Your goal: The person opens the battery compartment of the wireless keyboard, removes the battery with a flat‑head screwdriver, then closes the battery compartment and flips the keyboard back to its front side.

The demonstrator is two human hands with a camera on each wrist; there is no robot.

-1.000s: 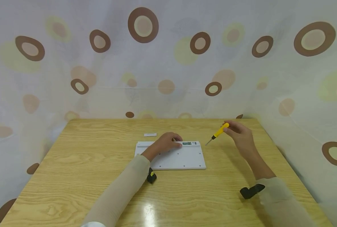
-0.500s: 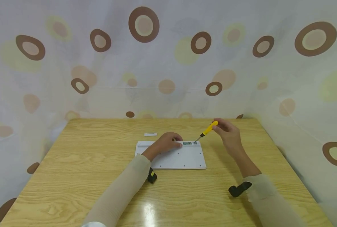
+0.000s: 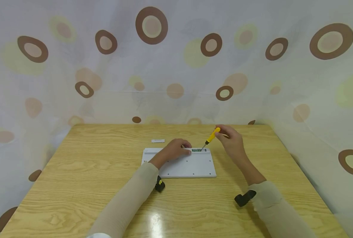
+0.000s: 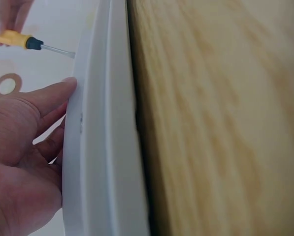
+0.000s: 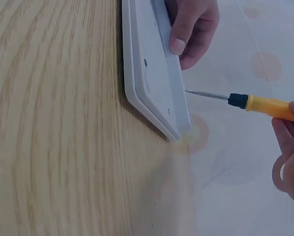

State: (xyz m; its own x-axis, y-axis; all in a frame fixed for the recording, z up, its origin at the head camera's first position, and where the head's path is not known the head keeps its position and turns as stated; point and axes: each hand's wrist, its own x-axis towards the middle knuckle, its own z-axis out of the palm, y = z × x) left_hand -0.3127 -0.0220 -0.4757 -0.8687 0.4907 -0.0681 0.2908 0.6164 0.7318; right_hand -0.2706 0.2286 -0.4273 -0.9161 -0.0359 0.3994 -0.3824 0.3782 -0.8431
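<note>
A white keyboard point(image 3: 182, 169) lies face down on the wooden table, small screws dotting its underside. Along its raised far edge an uncovered battery compartment point(image 3: 196, 150) shows green inside. My left hand point(image 3: 174, 150) grips that edge, thumb point(image 4: 55, 93) on the near side and fingers behind, just left of the compartment. In my right hand point(image 3: 232, 142) is a yellow-handled screwdriver point(image 3: 213, 135), pinched by the handle and slanting down to the left. Its metal shaft point(image 5: 206, 94) ends at the compartment's right part; the tip is hidden behind the edge in the right wrist view.
A small white cover point(image 3: 158, 141) lies on the table point(image 3: 105, 158) behind the keyboard's left half. A cloth with brown and yellow circles point(image 3: 176, 66) hangs behind the table and along both sides.
My right hand has brought the screwdriver left, from beside the keyboard's far right corner onto the compartment. The left hand and keyboard stay in place.
</note>
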